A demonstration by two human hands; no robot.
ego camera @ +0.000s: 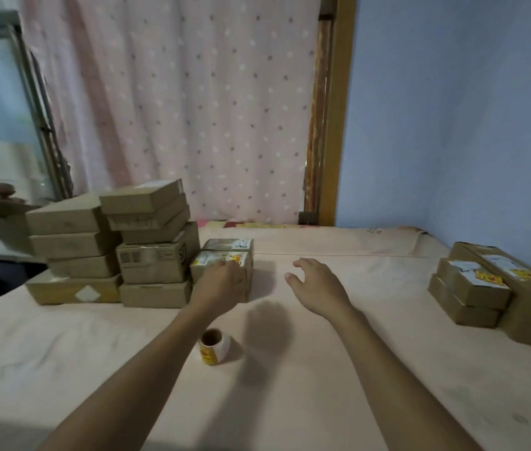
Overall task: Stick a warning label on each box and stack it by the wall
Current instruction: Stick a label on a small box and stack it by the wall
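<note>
A small cardboard box [207,266] with a white-and-yellow label on top stands at the right end of the box pile on the pink bed sheet. My left hand [225,281] rests on its front top edge, fingers curled over it. My right hand [317,284] hovers open above the sheet just right of that box, holding nothing. A roll of yellow warning labels [214,346] lies on the sheet between my forearms. By the blue wall at the right, several labelled boxes [475,288] are stacked.
Several plain cardboard boxes [111,249] are piled at the left, some stacks three high. A second box [228,245] sits behind the one I touch. A pink dotted curtain [192,109] hangs behind the bed, beside a wooden door frame [335,125].
</note>
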